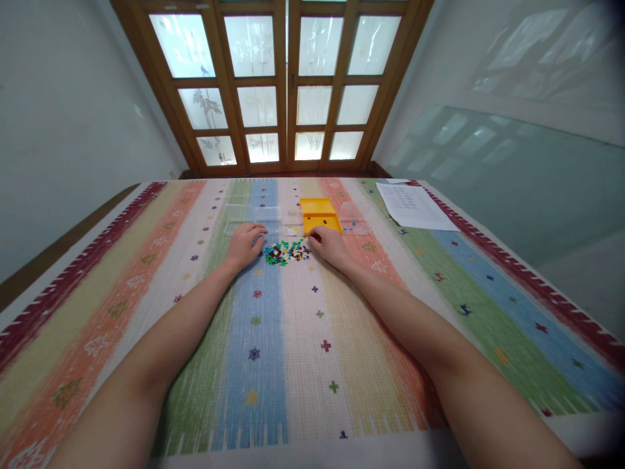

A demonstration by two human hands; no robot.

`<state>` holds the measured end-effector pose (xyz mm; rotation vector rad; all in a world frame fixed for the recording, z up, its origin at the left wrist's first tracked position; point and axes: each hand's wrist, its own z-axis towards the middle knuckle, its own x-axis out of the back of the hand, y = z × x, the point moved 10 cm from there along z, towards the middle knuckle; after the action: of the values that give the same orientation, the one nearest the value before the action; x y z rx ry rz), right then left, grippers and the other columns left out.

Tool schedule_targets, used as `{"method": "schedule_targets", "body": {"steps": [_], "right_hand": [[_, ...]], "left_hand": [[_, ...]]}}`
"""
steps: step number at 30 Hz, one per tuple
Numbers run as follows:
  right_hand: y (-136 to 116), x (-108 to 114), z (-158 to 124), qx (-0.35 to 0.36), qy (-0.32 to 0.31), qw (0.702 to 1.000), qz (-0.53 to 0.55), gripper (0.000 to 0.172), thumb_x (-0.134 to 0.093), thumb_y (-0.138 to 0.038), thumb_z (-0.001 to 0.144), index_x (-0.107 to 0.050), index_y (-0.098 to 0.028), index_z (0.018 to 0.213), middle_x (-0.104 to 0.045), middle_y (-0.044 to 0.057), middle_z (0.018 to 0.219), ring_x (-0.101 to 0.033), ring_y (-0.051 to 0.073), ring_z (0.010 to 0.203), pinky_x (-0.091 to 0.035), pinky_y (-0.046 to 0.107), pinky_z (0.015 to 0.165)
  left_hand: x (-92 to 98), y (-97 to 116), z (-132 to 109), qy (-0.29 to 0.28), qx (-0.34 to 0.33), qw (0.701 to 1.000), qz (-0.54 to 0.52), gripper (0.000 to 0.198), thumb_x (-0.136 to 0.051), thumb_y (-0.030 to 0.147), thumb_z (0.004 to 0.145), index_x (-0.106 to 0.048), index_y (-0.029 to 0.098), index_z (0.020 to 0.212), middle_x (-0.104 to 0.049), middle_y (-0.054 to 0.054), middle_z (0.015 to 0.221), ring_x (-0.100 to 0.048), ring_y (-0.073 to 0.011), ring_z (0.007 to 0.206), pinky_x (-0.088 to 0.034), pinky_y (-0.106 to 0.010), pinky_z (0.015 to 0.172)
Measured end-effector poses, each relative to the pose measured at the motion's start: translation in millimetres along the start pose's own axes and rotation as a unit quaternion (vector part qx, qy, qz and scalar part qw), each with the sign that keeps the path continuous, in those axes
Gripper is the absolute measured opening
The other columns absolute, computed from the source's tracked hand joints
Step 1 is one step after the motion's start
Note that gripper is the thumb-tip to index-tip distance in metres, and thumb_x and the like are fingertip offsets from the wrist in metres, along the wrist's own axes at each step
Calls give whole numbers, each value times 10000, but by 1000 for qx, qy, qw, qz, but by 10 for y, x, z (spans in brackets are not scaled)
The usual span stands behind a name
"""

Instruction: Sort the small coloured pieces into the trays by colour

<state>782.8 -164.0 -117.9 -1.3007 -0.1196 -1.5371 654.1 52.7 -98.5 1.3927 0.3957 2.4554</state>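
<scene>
A small heap of tiny multicoloured pieces [287,253], mostly green, blue, yellow, white and dark red, lies on the striped tablecloth between my hands. At its left edge rests my left hand [244,247], fingers loosely bent and apart, holding nothing that I can see. My right hand [329,245] is at the heap's right edge, thumb and fingers pinched together; anything between them is too small to make out. Just beyond it stands an open yellow box [319,204] with a few dark red pieces inside. Past my left fingers is a clear plastic box [251,213].
Right of the yellow box, a clear container [361,226] holds a few blue pieces. Another clear container [291,221] on its left has some yellow and pale pieces. A printed paper sheet [415,206] lies at the far right. Beyond the table are wood-framed glass doors [288,81].
</scene>
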Motion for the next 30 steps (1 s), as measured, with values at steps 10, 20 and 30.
{"method": "schedule_targets", "body": {"steps": [10, 20, 30], "right_hand": [[424, 418, 45, -80, 152, 981, 88, 153, -563, -281, 938, -692, -203, 960, -750, 92, 972, -670, 235, 872, -521, 370, 835], [521, 415, 71, -71, 147, 983, 88, 248, -531, -215, 937, -754, -190, 1043, -778, 105, 1079, -701, 253, 983, -535, 403, 922], [-98, -94, -18, 77, -105, 989, 65, 239, -584, -139, 955, -790, -223, 1043, -759, 63, 1044, -673, 219, 988, -498, 329, 909]], "left_hand": [[-16, 14, -6, -14, 3, 1000, -3, 284, -519, 256, 976, -766, 245, 1116, -719, -72, 1294, -620, -280, 1260, -449, -491, 1162], [-28, 9, -14, -10, -8, 1000, -7, 275, -525, 248, 974, -762, 246, 1113, -718, -68, 1290, -620, -267, 1253, -455, -473, 1154], [-32, -4, -18, -5, -12, 1000, -13, 267, -529, 254, 977, -766, 254, 1100, -720, -71, 1276, -624, -269, 1246, -463, -479, 1146]]}}
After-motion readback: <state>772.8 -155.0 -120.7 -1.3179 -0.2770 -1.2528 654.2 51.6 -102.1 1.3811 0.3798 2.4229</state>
